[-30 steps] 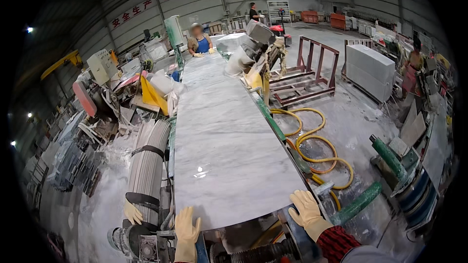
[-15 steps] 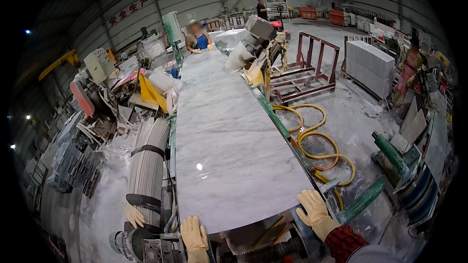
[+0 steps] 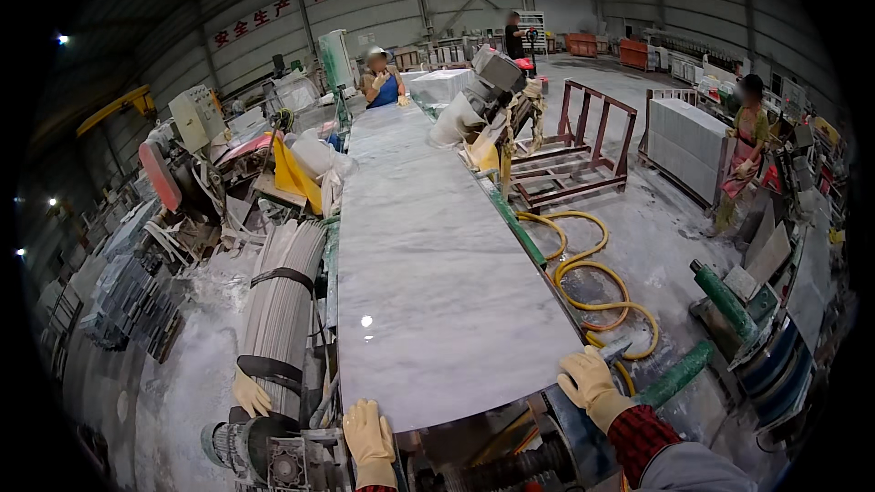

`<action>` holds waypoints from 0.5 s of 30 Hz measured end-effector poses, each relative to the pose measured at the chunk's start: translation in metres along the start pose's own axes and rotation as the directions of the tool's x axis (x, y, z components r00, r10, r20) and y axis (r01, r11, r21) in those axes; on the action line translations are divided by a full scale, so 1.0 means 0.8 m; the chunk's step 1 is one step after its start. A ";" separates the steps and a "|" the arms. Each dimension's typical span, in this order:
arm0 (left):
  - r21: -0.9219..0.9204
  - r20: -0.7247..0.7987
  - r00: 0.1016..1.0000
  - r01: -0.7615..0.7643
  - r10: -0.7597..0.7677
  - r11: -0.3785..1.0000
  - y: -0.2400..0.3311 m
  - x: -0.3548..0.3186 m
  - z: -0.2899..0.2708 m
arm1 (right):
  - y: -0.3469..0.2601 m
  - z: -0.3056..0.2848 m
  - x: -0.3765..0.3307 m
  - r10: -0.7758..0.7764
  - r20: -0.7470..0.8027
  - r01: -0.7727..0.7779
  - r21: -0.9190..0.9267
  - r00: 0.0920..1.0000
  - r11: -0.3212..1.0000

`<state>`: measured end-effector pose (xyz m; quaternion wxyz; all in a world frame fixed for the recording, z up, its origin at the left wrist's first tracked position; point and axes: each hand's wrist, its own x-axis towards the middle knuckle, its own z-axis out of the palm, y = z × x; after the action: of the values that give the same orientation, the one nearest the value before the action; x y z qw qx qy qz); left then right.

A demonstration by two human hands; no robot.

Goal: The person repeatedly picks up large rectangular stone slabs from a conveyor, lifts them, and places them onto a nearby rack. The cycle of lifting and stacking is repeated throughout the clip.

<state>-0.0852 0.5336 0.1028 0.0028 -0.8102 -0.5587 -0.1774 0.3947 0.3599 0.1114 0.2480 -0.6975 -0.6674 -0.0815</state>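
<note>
Left hand [image 3: 367, 431] in a cream glove, flat and open against the near edge of a long polished grey marble slab [image 3: 428, 255]. Right hand [image 3: 591, 383], gloved too, fingers curled over the slab's near right corner. Beside it, coiled yellow hose [image 3: 592, 282] on wet floor.

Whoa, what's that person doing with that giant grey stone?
A person in pale work gloves stands at the near end of a long grey marble slab lying flat on a machine bed. The left hand rests open on the slab's near edge, and the right hand is on its right corner. Another worker stands at the far end.
</note>
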 end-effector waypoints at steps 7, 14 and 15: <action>0.032 -0.030 0.999 -0.042 0.043 0.999 0.008 -0.005 -0.014 | -0.011 0.006 0.004 0.007 -0.069 -0.009 -0.022 0.998 1.000; 0.039 -0.026 0.999 -0.035 0.036 0.999 0.007 -0.009 -0.015 | -0.022 -0.015 0.016 -0.034 -0.098 0.039 0.050 0.995 0.998; 0.039 -0.031 0.999 -0.034 0.035 0.999 0.006 -0.011 -0.013 | -0.021 -0.015 0.016 -0.042 -0.095 0.046 0.045 0.995 0.998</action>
<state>-0.0863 0.5219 0.1113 0.0304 -0.8166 -0.5478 -0.1795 0.3825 0.3657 0.1317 0.2935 -0.6719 -0.6720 -0.1038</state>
